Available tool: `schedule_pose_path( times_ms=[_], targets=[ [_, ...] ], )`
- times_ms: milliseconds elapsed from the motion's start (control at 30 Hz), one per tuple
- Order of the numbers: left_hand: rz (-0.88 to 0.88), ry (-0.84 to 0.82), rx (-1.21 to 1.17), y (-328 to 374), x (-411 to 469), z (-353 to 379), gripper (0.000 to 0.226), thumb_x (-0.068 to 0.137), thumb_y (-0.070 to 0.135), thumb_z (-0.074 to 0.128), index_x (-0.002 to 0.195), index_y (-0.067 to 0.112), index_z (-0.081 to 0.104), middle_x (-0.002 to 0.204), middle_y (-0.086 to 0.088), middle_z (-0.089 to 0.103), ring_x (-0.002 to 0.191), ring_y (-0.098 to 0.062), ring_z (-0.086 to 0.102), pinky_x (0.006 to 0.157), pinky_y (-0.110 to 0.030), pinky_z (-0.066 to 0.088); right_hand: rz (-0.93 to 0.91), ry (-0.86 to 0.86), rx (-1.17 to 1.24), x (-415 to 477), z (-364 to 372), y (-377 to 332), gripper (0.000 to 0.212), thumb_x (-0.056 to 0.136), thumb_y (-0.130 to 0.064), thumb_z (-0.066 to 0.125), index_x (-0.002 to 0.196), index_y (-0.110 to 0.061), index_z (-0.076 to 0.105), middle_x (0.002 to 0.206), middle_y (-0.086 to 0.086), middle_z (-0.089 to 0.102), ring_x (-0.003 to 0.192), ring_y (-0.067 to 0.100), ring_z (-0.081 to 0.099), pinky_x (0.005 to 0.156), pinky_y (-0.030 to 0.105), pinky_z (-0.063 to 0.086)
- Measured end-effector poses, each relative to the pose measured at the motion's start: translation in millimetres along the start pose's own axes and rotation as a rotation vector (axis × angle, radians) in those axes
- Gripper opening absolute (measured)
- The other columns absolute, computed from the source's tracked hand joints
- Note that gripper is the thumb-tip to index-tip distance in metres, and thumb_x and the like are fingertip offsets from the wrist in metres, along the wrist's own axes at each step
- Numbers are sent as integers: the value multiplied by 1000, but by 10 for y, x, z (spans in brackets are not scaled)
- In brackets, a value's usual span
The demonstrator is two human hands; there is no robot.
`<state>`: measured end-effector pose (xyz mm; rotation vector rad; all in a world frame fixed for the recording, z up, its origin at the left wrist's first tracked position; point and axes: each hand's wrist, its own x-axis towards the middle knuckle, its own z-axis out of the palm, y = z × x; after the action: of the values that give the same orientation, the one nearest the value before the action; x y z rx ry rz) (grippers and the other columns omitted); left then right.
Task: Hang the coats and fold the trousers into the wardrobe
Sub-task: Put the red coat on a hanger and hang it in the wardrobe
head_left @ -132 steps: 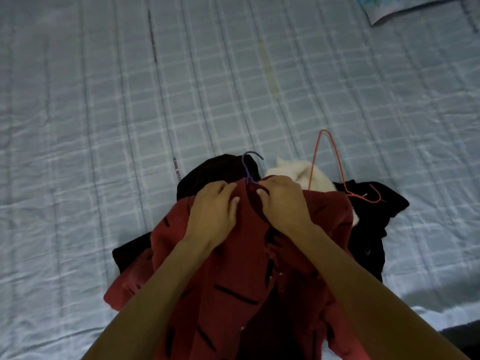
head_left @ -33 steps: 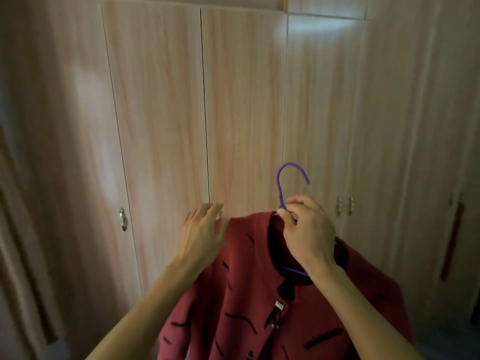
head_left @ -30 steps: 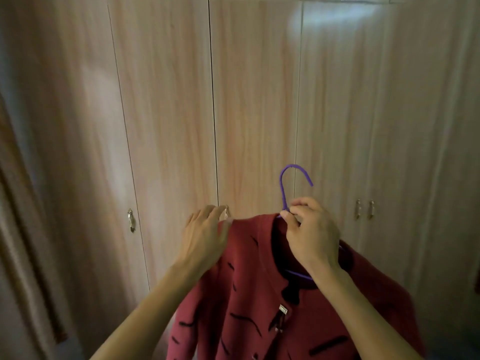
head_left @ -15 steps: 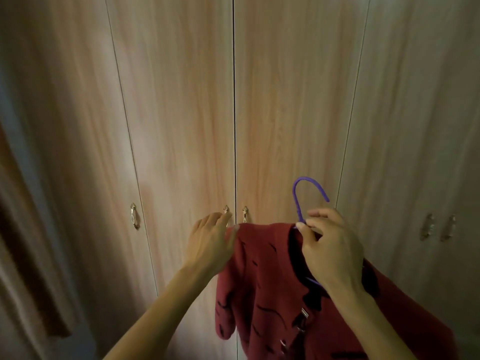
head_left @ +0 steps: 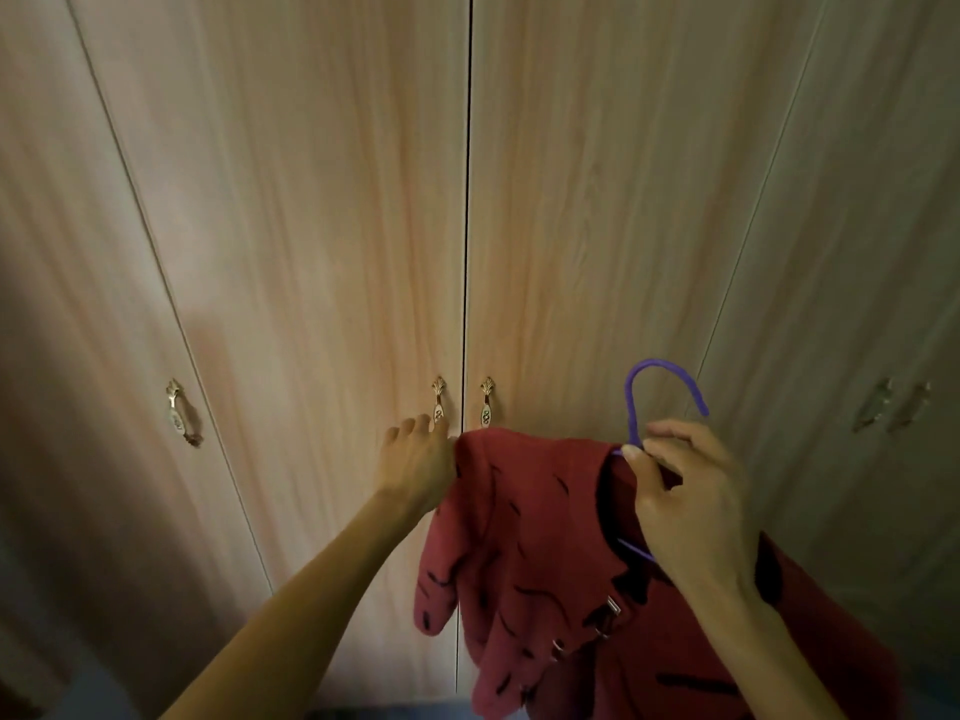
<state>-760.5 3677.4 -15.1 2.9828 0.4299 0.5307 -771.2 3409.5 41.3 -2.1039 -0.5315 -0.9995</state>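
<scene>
The right hand (head_left: 691, 496) pinches the neck of a purple hanger (head_left: 630, 407) between thumb and curled fingers, just below its hook, which stands up above the knuckles. A red coat (head_left: 530, 511) with short black marks hangs from that hanger in the air, in front of the closed wardrobe. Its collar lies under the right hand and one shoulder reaches out to the left.

The left hand (head_left: 415, 459) is stretched forward with its fingers nearly straight and holds nothing. Its fingertips are at the lower end of a small brass handle (head_left: 439, 402), and its side touches the coat's shoulder edge.

That handle sits on the wooden door (head_left: 322, 226) left of the middle seam, with a matching handle (head_left: 487, 402) just across the seam. Another handle (head_left: 179, 413) is on the door farther left.
</scene>
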Motion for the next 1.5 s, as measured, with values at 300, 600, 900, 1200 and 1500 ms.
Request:
schedule_pose_path(
  times_ms=[300,600,900,1200,1500],
  targets=[
    [-156,-166,-45,-269,726,665,43,97,33,37,131,7,40,122,-13,50,110,-32,50,88,-39,41,113,-17,-99,-169,528,114,15,77,-20,69,75,-5,72,95,2,67,76,23,64,64,31,49],
    [-167,7,-219,-321,1070,816,30,97,27,44,102,4,63,96,-16,69,87,-34,65,65,-34,41,119,-62,-154,-160,703,-12,17,78,-24,66,72,-9,71,96,-1,68,74,21,63,63,35,50],
    [-212,132,-362,-220,568,790,29,98,20,40,118,2,53,101,-18,62,83,-39,63,66,-42,48,65,-100,-145,-256,597,-41,19,78,-24,62,69,-9,69,90,-2,67,73,19,60,65,23,40],
    [-483,103,-246,-290,-700,450,82,69,86,38,110,16,51,100,-3,60,83,-28,62,70,-38,51,0,-154,100,-570,14,-13,20,78,-24,61,73,-7,71,93,1,67,78,22,61,71,31,46],
    [-615,270,-59,-294,-1389,15,95,71,60,63,142,13,21,152,-19,15,135,-37,25,109,-50,25,-93,-217,253,-848,-522,-203,6,77,-9,75,76,-5,72,94,1,66,89,24,63,74,39,51]
  ],
)
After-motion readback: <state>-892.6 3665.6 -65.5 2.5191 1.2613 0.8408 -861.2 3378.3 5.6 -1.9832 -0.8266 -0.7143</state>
